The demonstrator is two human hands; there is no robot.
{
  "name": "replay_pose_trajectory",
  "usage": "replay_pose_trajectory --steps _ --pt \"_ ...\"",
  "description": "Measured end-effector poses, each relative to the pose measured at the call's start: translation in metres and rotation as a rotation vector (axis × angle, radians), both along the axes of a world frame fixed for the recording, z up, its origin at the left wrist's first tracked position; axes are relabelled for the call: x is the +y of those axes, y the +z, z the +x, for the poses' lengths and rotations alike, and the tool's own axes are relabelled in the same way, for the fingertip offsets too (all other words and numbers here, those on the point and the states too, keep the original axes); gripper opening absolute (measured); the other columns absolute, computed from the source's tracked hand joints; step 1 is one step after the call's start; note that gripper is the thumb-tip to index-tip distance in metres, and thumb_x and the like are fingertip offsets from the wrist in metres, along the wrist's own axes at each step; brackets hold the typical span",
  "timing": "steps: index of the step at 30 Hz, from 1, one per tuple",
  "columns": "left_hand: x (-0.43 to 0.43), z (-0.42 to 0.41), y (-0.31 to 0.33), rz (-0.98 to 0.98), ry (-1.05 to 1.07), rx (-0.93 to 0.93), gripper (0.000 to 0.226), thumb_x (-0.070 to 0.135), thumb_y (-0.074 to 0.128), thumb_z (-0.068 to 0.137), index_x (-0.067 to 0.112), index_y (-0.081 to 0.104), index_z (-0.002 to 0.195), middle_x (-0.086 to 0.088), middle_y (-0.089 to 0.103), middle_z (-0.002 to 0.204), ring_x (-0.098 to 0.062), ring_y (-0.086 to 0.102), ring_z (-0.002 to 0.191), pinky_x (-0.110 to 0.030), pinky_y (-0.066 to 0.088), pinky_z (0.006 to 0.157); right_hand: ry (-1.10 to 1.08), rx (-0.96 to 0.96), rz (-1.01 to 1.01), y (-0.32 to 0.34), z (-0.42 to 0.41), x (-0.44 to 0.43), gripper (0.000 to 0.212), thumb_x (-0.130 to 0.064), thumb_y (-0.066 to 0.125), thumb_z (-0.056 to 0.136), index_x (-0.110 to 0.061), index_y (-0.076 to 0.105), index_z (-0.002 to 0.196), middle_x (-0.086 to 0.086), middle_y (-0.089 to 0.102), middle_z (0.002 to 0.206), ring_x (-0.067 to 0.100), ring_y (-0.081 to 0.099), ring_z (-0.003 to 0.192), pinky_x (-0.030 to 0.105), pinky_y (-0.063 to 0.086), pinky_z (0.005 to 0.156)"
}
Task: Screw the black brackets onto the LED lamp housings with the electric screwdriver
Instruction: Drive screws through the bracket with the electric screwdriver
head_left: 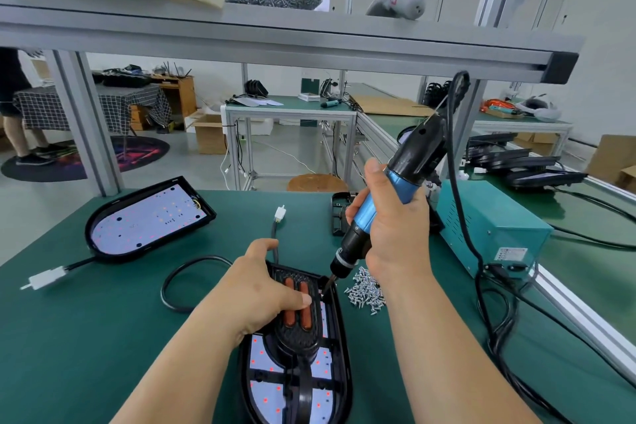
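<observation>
Now our right hand (395, 234) grips the blue-and-black electric screwdriver (373, 206), bit at the black ribbed bracket (299, 341) our left hand (261, 289) clamps onto the near black LED lamp housing (341, 337); the far housing (90, 227) has none yet

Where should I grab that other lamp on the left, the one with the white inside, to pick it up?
Probably by the black rim on its two long sides, coming down from above. The lamp housing lies flat, open side up, so the rim is free and fingers stay off the white LED board. Not by its cable.
</observation>
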State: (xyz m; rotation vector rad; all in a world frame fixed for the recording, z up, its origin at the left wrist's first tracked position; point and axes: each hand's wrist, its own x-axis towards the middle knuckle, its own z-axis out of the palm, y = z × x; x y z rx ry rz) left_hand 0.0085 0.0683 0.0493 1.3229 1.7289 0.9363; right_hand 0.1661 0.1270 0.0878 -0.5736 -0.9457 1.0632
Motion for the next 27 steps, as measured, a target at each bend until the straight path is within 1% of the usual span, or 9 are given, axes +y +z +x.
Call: replay_pose_trajectory --steps 3,6,7,10,14,16,20,24,27 --pt "-0.0007 0.0002 -0.0003 -0.005 0.009 -0.003 0.087 0.012 0.086 0.07 0.03 0.039 0.142 0.007 0.059 0.094 -0.013 0.066 0.083 -0.025 0.056 0.072 0.002 -0.007 0.013 0.0006 -0.0014 0.0 0.031 -0.033 0.074 0.077 -0.013 0.053 0.087 0.001 0.052 0.054 0.017 0.05 0.045 0.026 0.047 0.047" --pt "-0.0001 0.0002 -0.0007 -0.008 0.007 -0.012 0.088 0.011 0.086 0.07 0.029 0.039 0.142 0.004 0.059 0.094 -0.018 0.068 0.086 -0.031 0.057 0.075 -0.003 -0.011 0.013 -0.0001 -0.0013 0.0011 0.027 -0.03 0.073 0.081 -0.013 0.053 0.088 0.001 0.052 0.055 0.017 0.051 0.046 0.027 0.048 0.048" --pt "0.0001 0.0002 -0.0006 -0.006 0.006 -0.017 0.088 0.011 0.086 0.07 0.029 0.039 0.143 0.004 0.058 0.093 -0.017 0.067 0.084 -0.029 0.057 0.072 -0.002 -0.013 0.012 -0.0005 -0.0012 0.0013 0.027 -0.029 0.073 0.082 -0.013 0.053 0.089 0.001 0.052 0.054 0.017 0.051 0.046 0.027 0.048 0.049" --pt "0.0002 0.0004 -0.0003 -0.001 0.009 -0.018 0.088 0.013 0.086 0.072 0.029 0.038 0.143 0.008 0.052 0.088 -0.008 0.061 0.076 -0.017 0.046 0.058 -0.002 -0.017 0.01 -0.0007 -0.0011 0.0009 0.025 -0.028 0.072 0.085 -0.013 0.053 0.088 0.0 0.052 0.053 0.017 0.051 0.045 0.027 0.048 0.049" --pt "0.0006 0.0005 -0.0006 0.001 0.012 -0.016 0.088 0.013 0.086 0.072 0.029 0.037 0.144 0.008 0.052 0.089 -0.007 0.06 0.075 -0.014 0.042 0.054 -0.015 -0.027 0.008 -0.0002 -0.0007 0.0002 0.022 -0.024 0.07 0.089 -0.012 0.052 0.088 0.0 0.052 0.052 0.016 0.051 0.044 0.027 0.047 0.048" --pt "0.0006 0.0005 -0.0004 0.001 0.013 -0.009 0.088 0.015 0.086 0.072 0.03 0.037 0.144 0.011 0.049 0.09 -0.004 0.056 0.076 -0.011 0.039 0.051 -0.019 -0.029 0.004 -0.0002 -0.0005 -0.0002 0.023 -0.024 0.07 0.089 -0.011 0.051 0.091 0.0 0.052 0.052 0.016 0.051 0.044 0.026 0.047 0.048" --pt "0.0011 0.0005 -0.0015 0.0 0.016 0.0 0.089 0.013 0.087 0.071 0.029 0.037 0.144 0.012 0.047 0.093 -0.005 0.058 0.08 -0.016 0.042 0.058 -0.018 -0.034 0.01 0.0006 -0.0004 -0.0009 0.028 -0.03 0.072 0.083 -0.012 0.052 0.091 -0.001 0.053 0.052 0.015 0.052 0.045 0.027 0.048 0.049" --pt "0.0007 0.0008 -0.0016 -0.006 0.018 -0.014 0.088 0.011 0.086 0.072 0.03 0.038 0.143 0.01 0.048 0.09 -0.005 0.061 0.073 -0.016 0.044 0.056 -0.02 -0.037 0.004 -0.0001 0.0 0.0001 0.023 -0.028 0.071 0.086 -0.014 0.053 0.088 -0.001 0.053 0.052 0.016 0.052 0.045 0.027 0.048 0.049" --pt "0.0008 0.001 -0.001 -0.003 0.015 -0.017 0.09 0.012 0.086 0.071 0.031 0.037 0.144 0.01 0.045 0.092 -0.007 0.058 0.081 -0.019 0.043 0.06 -0.021 -0.04 0.005 -0.0004 0.0002 0.0001 0.025 -0.03 0.072 0.084 -0.015 0.053 0.088 -0.001 0.053 0.052 0.015 0.052 0.045 0.027 0.048 0.049"
